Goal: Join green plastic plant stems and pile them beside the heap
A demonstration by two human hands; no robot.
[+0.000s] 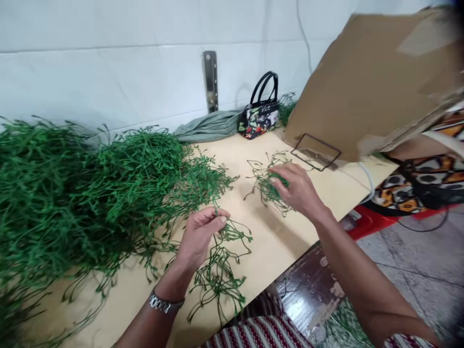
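Note:
My left hand (pixel 203 229) is closed in a pinch, thumb against forefinger, on a thin green plastic stem (pixel 216 212). Below it a loose cluster of green plastic sprigs (pixel 221 280) spreads over the table near the front edge. My right hand (pixel 293 186) is farther right, over a small pile of green sprigs (pixel 270 186). Its thumb and forefinger are apart, with green strands showing in the gap; the other fingers are partly hidden. Left of both hands lies a large heap of green sprigs (pixel 90 203), with a thinner patch reaching toward my left hand.
The pale tabletop (pixel 253 261) meets a white tiled wall. A flowered handbag (pixel 259 118) and a grey-green cloth (pixel 210 126) lie at the back. A large cardboard piece (pixel 373 82) leans at right, near a dark wire frame (pixel 315 152). A red stool (pixel 366 220) stands beyond the edge.

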